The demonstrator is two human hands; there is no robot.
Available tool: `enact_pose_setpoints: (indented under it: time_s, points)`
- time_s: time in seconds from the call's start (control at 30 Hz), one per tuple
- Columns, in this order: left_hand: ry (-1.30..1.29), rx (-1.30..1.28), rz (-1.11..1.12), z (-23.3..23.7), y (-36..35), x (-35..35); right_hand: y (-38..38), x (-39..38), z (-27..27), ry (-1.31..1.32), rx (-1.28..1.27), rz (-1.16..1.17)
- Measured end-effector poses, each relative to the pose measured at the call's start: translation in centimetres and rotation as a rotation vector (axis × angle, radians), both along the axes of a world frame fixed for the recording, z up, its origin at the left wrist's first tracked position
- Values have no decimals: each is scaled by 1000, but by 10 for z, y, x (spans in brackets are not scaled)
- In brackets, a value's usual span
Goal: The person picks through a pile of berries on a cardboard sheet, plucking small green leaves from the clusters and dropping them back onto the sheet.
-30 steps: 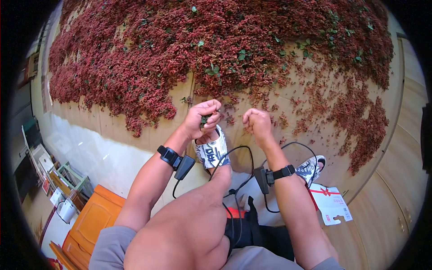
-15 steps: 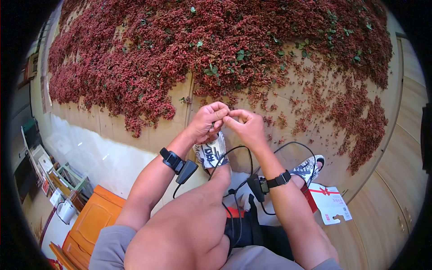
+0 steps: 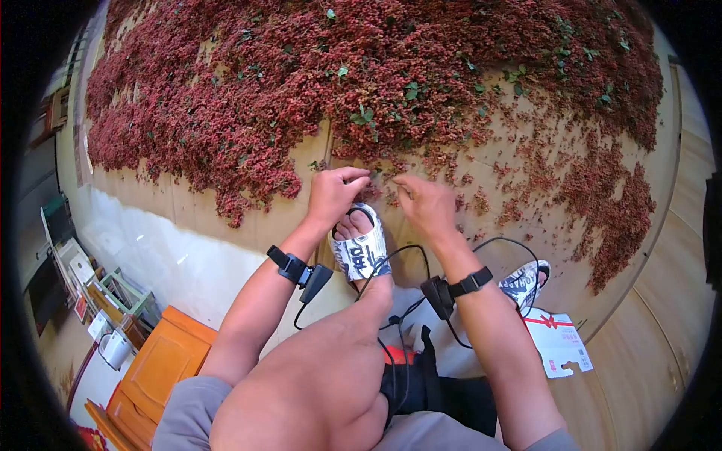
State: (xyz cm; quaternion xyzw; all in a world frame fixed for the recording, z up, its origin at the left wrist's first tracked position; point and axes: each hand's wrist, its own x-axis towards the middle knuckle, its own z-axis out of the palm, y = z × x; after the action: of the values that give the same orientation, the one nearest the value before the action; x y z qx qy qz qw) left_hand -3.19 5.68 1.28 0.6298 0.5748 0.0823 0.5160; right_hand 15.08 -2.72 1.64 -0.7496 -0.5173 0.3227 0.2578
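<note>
A wide layer of small red berries with green leaves mixed in covers sheets of brown cardboard on the floor. My left hand and my right hand are stretched forward side by side, a little apart. Their fingertips reach the thin scatter of berries at the near edge of the layer. The fingers of both hands are spread, and I see nothing held in either. Each wrist has a black strapped device with a cable. My left foot, in a printed sandal, rests just under the left hand.
My bare knee fills the lower middle. The other sandal rests at the right, beside a white card with a red ribbon print. An orange wooden cabinet and small shelves stand at the lower left on pale floor.
One second ago the left hand was closed on a green sprig. The hands then met in front of me. Now both have dropped forward to the berries' edge and separated.
</note>
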Motion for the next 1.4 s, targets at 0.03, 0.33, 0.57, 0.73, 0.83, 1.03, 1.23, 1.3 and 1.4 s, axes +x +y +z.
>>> enact_pose_setpoints:
  time_s: [0.03,0.33,0.57,0.73,0.83,1.03,1.23,1.3,1.4]
  points:
    - [19,46,-17,0,-2,-1,2,-4,-6,-5,34,70]
    - [40,292,-159,-9,-3,12,-23,-3,-9,-96,-197,176]
    - [97,315,-195,-13,-2,13,-31,-26,-15,-194,-188,69]
    - [63,162,-16,-9,0,6,-22,-29,-16,-232,-154,63]
    - [-217,-203,233,-12,3,-6,-19,-25,-16,-197,-114,31]
    - [-797,-908,596,1,12,-19,-15,-15,-13,6,-166,-190]
    - [-800,-935,590,3,13,-13,-17,-1,-18,132,-165,-319]
    - [-811,-928,587,3,13,-11,-17,2,-13,81,-187,-303]
    - [-817,-895,581,-1,13,-11,-17,-3,-5,-7,-172,-194]
